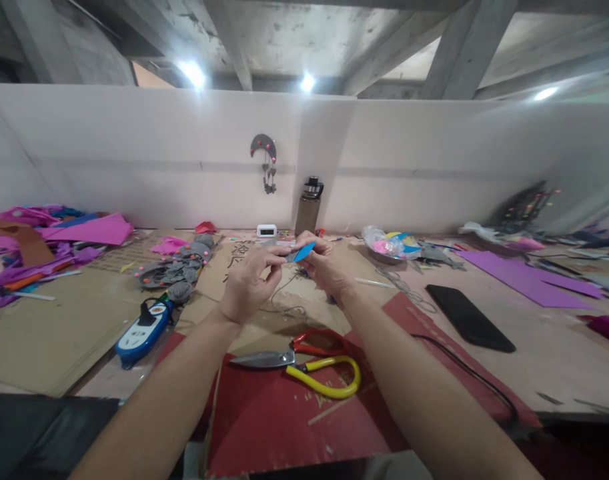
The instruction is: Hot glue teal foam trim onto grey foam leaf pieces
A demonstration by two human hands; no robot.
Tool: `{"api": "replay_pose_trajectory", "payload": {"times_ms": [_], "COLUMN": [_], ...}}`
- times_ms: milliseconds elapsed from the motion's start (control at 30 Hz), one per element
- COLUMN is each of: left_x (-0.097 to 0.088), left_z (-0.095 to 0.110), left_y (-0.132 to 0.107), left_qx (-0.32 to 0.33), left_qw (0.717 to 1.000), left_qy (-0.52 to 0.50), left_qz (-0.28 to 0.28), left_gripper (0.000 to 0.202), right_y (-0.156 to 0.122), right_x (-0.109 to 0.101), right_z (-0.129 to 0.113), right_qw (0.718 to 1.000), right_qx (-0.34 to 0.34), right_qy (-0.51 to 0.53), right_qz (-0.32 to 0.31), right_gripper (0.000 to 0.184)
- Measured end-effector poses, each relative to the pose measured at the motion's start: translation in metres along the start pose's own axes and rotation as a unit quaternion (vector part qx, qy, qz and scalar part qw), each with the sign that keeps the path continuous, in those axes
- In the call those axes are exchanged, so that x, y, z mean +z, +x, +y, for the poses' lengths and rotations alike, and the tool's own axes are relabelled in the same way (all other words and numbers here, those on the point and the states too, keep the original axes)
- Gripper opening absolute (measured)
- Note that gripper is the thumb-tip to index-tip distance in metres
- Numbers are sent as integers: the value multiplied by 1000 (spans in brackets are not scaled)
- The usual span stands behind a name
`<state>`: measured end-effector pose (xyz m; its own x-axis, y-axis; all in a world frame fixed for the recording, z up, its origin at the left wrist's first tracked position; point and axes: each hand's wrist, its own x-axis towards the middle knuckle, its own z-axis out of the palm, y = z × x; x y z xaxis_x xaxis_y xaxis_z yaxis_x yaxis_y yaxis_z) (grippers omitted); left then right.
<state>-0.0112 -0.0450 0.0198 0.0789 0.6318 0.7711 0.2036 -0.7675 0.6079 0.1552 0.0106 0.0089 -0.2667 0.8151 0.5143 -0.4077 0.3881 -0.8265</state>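
Both my hands are raised together over the middle of the work table. My left hand (247, 279) and my right hand (325, 265) pinch a small blue leaf-shaped foam piece (303, 252) between their fingertips, with a small grey piece against it. Below my hands lie scissors (304, 363) with one red and one yellow handle, blade pointing left, on a red sheet (284, 427). Thin grey wire (289, 308) lies on the cardboard under my hands.
A blue-and-white power strip (143, 331) lies left of my forearm. Grey foam shapes (181, 267) sit behind it, pink and purple scraps (44, 243) far left. A black phone (468, 317) lies right, purple sheets (529, 277) beyond. A bottle (309, 207) stands by the white wall.
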Motion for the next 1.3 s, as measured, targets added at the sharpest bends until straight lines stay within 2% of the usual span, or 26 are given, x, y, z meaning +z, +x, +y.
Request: {"api": "replay_pose_trajectory", "payload": {"times_ms": [100, 233, 333, 400, 467, 600, 733, 900, 1000, 1100, 1233, 1300], "left_x": [5, 11, 11, 8, 6, 4, 7, 13, 17, 20, 21, 21], "left_z": [-2, -7, -8, -7, -6, -6, -12, -16, -16, -18, -20, -20], "left_y": [0, 3, 6, 7, 8, 9, 10, 9, 7, 5, 3, 4], "left_qx": [-21, -99, -155, -176, -171, -137, -178, -219, -263, -298, -282, -256], "left_qw": [999, 989, 977, 977, 982, 990, 977, 940, 923, 909, 912, 928], "left_qy": [-14, -94, -142, -120, -75, -36, -116, -262, -281, -289, -295, -270], "left_qz": [21, 58, 24, -10, -31, -25, -29, -21, -11, -33, -47, -31], "left_gripper": [16, 15, 25, 28, 26, 23, 29, 34, 41, 42, 39, 39], "right_y": [1, 1, 1, 1, 1, 0, -1, 0, 1, 1, 0, 1], "right_x": [0, 2, 3, 2, 1, 2, 4, 7, 8, 7, 9, 10], "right_z": [2, 6, 8, 9, 11, 12, 12, 15, 18, 17, 17, 20], "right_qw": [1000, 997, 996, 995, 993, 987, 985, 979, 975, 978, 984, 988], "right_qx": [26, 56, 67, 72, 82, 111, 127, 139, 138, 133, 140, 127], "right_qy": [7, 22, 45, 60, 76, 111, 118, 148, 167, 156, 104, 56], "right_qz": [13, 39, 42, 38, 31, 16, 4, 29, 46, 44, 26, 60], "right_gripper": [25, 31, 34, 34, 34, 35, 35, 29, 29, 31, 28, 33]}}
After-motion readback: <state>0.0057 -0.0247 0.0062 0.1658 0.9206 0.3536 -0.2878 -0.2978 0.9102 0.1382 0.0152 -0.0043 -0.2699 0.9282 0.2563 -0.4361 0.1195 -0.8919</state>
